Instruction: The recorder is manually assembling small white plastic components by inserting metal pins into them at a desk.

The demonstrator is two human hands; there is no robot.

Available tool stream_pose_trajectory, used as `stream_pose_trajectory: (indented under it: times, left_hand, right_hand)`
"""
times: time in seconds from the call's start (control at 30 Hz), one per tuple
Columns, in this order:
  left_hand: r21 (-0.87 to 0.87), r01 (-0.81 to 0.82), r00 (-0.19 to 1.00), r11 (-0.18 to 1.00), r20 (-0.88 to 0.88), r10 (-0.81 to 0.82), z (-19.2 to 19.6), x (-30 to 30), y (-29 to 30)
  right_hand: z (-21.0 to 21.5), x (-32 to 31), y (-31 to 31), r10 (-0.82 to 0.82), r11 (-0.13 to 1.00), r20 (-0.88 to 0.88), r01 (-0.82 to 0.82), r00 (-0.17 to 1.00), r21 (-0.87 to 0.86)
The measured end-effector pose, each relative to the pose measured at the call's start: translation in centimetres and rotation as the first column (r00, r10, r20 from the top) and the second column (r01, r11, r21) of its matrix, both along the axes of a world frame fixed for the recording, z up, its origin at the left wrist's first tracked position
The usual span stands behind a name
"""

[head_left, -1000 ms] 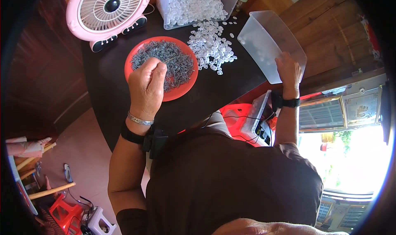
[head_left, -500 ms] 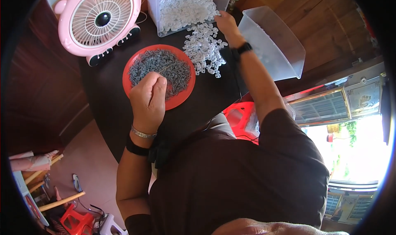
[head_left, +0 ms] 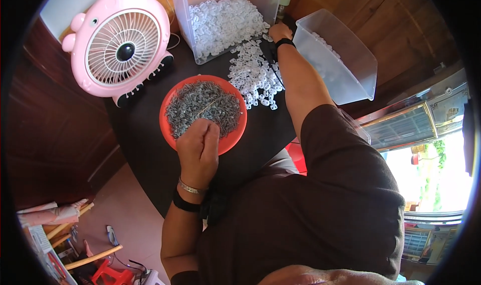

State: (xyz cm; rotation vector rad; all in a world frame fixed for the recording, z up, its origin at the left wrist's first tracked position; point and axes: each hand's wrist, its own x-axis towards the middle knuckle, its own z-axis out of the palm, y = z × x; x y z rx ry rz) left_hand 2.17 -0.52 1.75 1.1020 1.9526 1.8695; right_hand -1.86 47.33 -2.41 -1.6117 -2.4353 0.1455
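A dark worktop (head_left: 150,150) carries a red bowl (head_left: 235,134) of grey metal bits under the left hand (head_left: 199,150), loose white plastic pieces (head_left: 253,77) beside the right hand (head_left: 279,32), two clear bins and a pink fan (head_left: 120,44).

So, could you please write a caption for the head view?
Left hand over a round red dish of grey metal bits; right hand reaches loose white plastic pieces.

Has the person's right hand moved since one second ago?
Yes. The right hand left the near rim of the tilted clear bin and went forward to the loose white pieces on the table.
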Motion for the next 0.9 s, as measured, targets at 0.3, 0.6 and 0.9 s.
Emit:
stream_pose_trajectory:
  times: [0.3, 0.6, 0.9]
  left_hand:
    - [0.001, 0.017, 0.999, 1.000, 0.028, -0.018, -0.3, 0.0, 0.4]
    - [0.008, 0.032, 0.999, 0.999, -0.005, -0.032, -0.4, 0.1, 0.4]
    - [0.026, -0.028, 1.000, 0.999, -0.004, 0.028, -1.1, -0.6, 0.4]
  right_hand:
    - [1.4, 1.0, -3.4, 0.037, 0.999, 0.092, -0.040, 0.995, 0.028]
    - [-0.3, 2.2, -6.6, 0.088, 0.994, -0.136, -0.097, 0.987, -0.057]
    - [0.5, 3.4, -11.5, 0.488, 0.868, -0.156, -0.496, 0.859, -0.018]
